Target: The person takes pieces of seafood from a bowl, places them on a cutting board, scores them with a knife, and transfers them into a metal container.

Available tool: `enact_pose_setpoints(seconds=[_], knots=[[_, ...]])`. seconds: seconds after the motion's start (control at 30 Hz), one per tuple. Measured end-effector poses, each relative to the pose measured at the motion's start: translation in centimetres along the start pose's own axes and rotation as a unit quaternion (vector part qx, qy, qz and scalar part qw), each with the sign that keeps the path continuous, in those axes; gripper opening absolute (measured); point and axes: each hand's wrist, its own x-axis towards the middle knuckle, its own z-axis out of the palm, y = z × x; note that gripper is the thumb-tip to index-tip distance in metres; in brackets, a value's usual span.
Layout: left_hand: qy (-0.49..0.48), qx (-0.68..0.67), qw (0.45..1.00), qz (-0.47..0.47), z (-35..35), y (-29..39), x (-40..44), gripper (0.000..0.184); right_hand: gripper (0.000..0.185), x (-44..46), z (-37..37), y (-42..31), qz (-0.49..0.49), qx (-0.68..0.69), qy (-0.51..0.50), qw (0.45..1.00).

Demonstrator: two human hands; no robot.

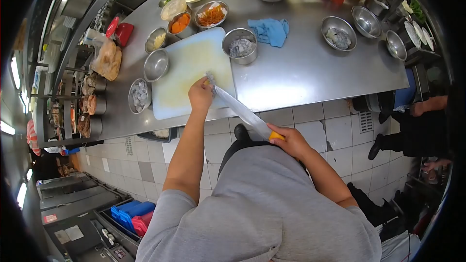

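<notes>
My left hand [200,96] pinches a small grey raw shrimp [209,76] at the near right part of the white cutting board [182,63]. In my right hand [292,144] is a large knife [242,110], gripped by its yellow handle. The blade slants up and left, its tip close to the shrimp and my left fingers. Just off the board's upper right corner stands a steel pot [246,60] holding grey shrimp. Left of the board sit a steel bowl [132,104] of pale shrimp pieces and another steel bowl [156,66].
A blue cloth [270,32] lies right of the pot. Farther right is a bowl [350,46] with more shrimp. Bowls of carrot strips [211,15] and orange pieces [180,23] stand behind the board. A co-worker's arm [431,105] shows at the right edge.
</notes>
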Motion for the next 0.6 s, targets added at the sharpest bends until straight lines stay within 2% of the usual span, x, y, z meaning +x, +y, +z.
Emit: enact_pose_setpoints(seconds=[0.17, 0.23, 0.27, 0.33, 0.47, 0.53, 0.6], knots=[[0.0, -0.012, 1.0, -0.029, 0.0, 0.5, 0.2, 0.047, 0.063, -1.1, -0.2, 0.4, -0.013, -0.008, 0.011, 1.0], [0.1, 0.105, 0.985, 0.09, 0.2, 1.4, 0.2, 0.053, 0.062, -1.4, -0.2, 0.5, -0.023, -0.022, 0.023, 0.999], [0.099, 0.104, 0.986, 0.089, 0.1, 1.8, 0.4, 0.053, 0.062, -1.5, -0.3, 0.5, -0.02, -0.027, 0.022, 0.999], [0.043, 0.104, 0.991, 0.066, -0.4, 2.6, 1.1, 0.056, 0.062, -1.8, -0.5, 0.4, -0.016, -0.033, 0.019, 0.999], [0.023, 0.086, 0.996, 0.007, -0.8, -0.6, 4.1, 0.051, 0.061, -2.1, -1.1, -0.1, -0.005, -0.046, 0.024, 0.999], [-0.023, -0.092, 0.993, -0.073, -1.1, -1.2, 4.4, 0.046, 0.061, -2.2, -1.2, -0.1, 0.006, -0.045, 0.018, 0.999], [-0.006, -0.057, 0.997, -0.044, -1.3, -1.3, 3.9, 0.042, 0.061, -2.1, -1.3, 0.2, 0.02, -0.03, 0.004, 0.999]])
